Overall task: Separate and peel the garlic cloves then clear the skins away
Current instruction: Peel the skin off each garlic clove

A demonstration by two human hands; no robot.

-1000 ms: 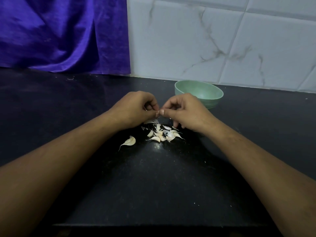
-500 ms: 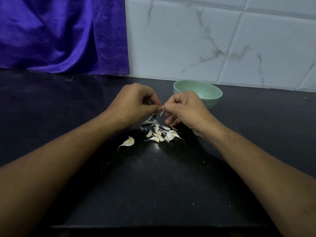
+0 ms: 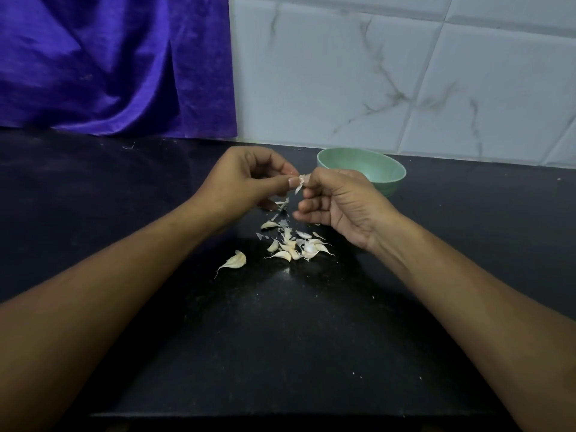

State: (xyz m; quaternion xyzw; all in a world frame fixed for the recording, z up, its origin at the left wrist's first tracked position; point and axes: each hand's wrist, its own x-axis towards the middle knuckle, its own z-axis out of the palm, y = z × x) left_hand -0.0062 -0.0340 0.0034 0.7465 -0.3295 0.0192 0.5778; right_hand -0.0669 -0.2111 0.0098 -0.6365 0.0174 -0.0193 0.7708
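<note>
In the head view, we see both hands raised over the black counter [image 3: 280, 353], meeting just above a heap [image 3: 294, 246] of garlic cloves and loose skins. The left hand [image 3: 246, 179] pinches a small clove [image 3: 300, 183] between thumb and forefinger, and the right hand [image 3: 341, 202] pinches the same piece from the other side, its remaining fingers loosely curled under. A pale flap of skin hangs down from the clove between the two thumbs; how much skin is left on it we cannot tell. A lone clove [image 3: 236, 260] lies apart, near and left of the heap, its skin seemingly on. A green bowl [image 3: 391, 179] stands just beyond the right hand; its inside is hidden from us. Purple cloth [image 3: 109, 63] hangs far left and marbled tiles [image 3: 405, 73] far right. We judge the peeling step to be in hand, midway through. The next move calls for drawing the flap away while the left pinch holds firm, then dropping the skin clear of the cloves.
</note>
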